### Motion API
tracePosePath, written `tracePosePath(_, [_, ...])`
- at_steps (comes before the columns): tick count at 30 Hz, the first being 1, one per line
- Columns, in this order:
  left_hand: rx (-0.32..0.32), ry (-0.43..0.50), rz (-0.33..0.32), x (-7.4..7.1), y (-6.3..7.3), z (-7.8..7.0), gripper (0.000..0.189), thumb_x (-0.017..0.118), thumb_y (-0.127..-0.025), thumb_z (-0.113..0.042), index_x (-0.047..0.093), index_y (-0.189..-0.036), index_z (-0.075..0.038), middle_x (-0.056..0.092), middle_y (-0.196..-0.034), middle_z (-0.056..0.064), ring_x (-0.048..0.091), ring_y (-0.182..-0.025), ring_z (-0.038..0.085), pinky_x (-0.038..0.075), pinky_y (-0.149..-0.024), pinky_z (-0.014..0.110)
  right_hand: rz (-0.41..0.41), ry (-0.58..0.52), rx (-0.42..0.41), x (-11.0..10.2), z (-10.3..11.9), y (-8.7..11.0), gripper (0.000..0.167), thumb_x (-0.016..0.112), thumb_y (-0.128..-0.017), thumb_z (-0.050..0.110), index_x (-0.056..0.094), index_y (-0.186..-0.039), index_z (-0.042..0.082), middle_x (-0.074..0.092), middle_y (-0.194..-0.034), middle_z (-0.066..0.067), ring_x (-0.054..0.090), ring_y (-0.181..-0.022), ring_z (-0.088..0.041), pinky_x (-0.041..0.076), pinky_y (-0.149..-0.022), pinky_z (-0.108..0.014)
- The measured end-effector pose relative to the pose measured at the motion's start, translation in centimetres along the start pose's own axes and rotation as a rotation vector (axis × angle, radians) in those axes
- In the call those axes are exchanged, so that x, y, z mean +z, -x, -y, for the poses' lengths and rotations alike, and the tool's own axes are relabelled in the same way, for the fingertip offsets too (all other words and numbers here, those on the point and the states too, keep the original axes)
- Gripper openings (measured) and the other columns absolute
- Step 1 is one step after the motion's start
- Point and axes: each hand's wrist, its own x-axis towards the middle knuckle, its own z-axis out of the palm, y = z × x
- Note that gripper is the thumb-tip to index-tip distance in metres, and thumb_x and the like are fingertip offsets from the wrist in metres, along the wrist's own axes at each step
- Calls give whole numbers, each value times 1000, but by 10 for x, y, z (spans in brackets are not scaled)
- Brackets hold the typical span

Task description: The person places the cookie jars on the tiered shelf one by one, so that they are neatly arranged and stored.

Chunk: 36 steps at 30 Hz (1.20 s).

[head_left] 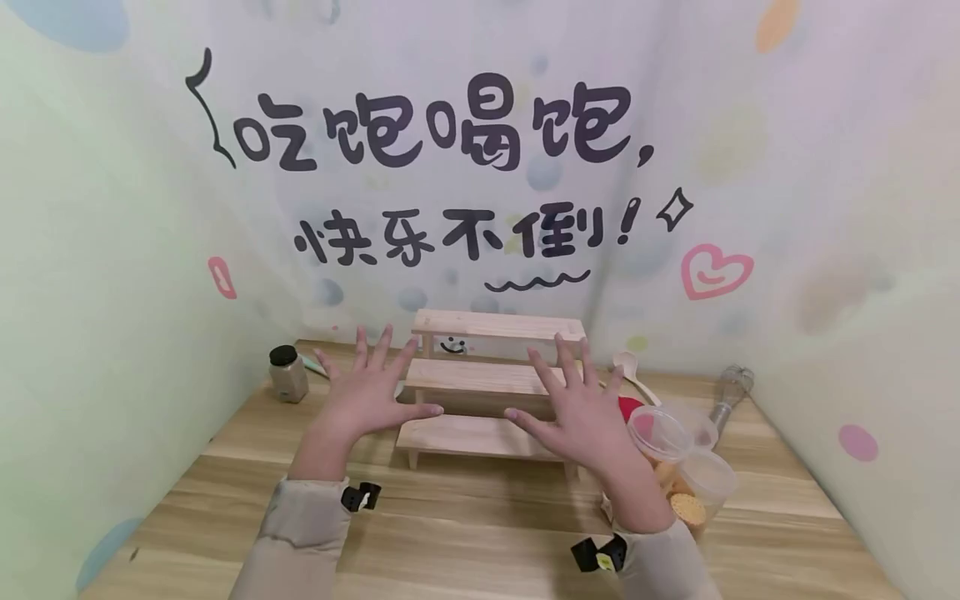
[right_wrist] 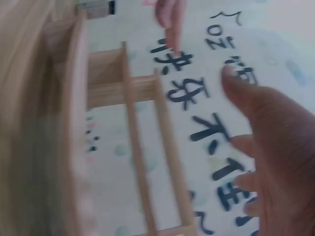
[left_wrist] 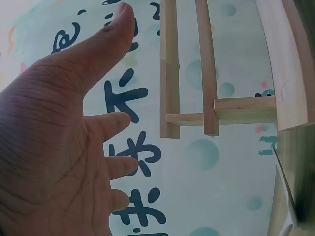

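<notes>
A three-tier wooden step shelf [head_left: 480, 377] stands on the wooden table, near the wall. In front of its left side I hold up my left hand [head_left: 363, 398], fingers spread and thumb pointing inward. My right hand [head_left: 588, 425] mirrors it at the right side, also spread, overlapping the shelf's right end in the head view. Neither hand holds anything. The left wrist view has the left palm [left_wrist: 49, 142] beside the shelf's wooden boards [left_wrist: 209, 69]. From the right wrist, the right hand [right_wrist: 290, 147] shows with fingers extended, and part of the left hand [right_wrist: 172, 19] appears beyond.
Clear plastic tubs [head_left: 705, 475], one with yellow grains, stand by my right forearm. Behind them lie a pale spoon [head_left: 636, 379], a red item [head_left: 630, 407] and a whisk [head_left: 731, 396]. A black-lidded jar [head_left: 288, 375] is at the table's [head_left: 450, 533] back left, beside a pale green handle [head_left: 315, 367].
</notes>
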Motion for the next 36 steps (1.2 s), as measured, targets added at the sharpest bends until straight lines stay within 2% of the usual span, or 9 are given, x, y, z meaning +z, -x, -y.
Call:
tracePosePath(4, [36,160,-34,6,-7,5,106,52,-83,-83,17,-163,-23,7,-168,12,3,-151,44,1,-109,79,67,-93,-46,-39,-9,12,88,51,-88,77,35,-158,26,17,-167,-9,7,-153,-39,9,-112,-75])
tracePosePath(7, [23,399,-63,19,-17,10,92,56,-92,-68,26,-161,-14,28,-163,14,30,-146,41,26,-114,65,111,-257,-48,-67,-34,27,80,60,-92,65,40,-155,21,27,-164,-10,21,-149,-41,22,-113,-70])
tracePosePath(9, [1,551,-79,32,-25,13,81,58,-97,-57,34,-156,-7,40,-156,18,42,-139,41,36,-112,57,132,-364,-6,-82,-57,41,76,67,-91,57,44,-153,20,37,-159,-10,32,-144,-40,31,-110,-66])
tracePosePath(15, [-77,779,-40,64,-35,16,74,67,-97,-43,38,-154,-6,40,-154,22,47,-135,42,46,-105,53,322,-532,141,-98,-105,71,71,79,-87,40,51,-143,7,58,-135,-19,61,-115,-37,54,-86,-52])
tracePosePath(18, [-94,876,-60,74,-38,16,81,70,-94,-44,33,-157,-9,37,-156,21,44,-137,41,44,-107,54,410,-577,164,-96,-113,71,73,82,-83,38,51,-140,4,60,-128,-19,65,-106,-32,54,-79,-43])
tracePosePath(24, [-116,1205,-89,99,-46,22,83,75,-93,-32,29,-159,-11,35,-159,16,41,-141,31,40,-112,46,456,-620,164,-91,-114,65,75,87,-78,34,50,-137,5,59,-127,-19,62,-107,-29,53,-81,-40])
tracePosePath(27, [-119,1298,-109,109,-49,24,82,75,-93,-29,29,-159,-14,31,-162,10,39,-143,25,42,-109,37,435,-603,157,-91,-112,63,72,86,-79,33,51,-133,2,62,-122,-17,62,-105,-29,54,-81,-40])
tracePosePath(31, [-109,1333,-159,115,-49,22,81,75,-93,-28,30,-159,-14,30,-163,7,37,-145,22,45,-100,21,330,-488,140,-95,-110,62,73,85,-79,44,54,-133,5,66,-116,-10,63,-103,-27,54,-81,-42])
tracePosePath(36, [-103,1355,-166,104,-42,16,79,75,-93,-24,31,-158,-10,32,-161,11,37,-144,24,45,-93,13,194,-421,139,-103,-105,62,75,85,-77,51,56,-134,13,68,-105,-5,62,-92,-23,53,-74,-37])
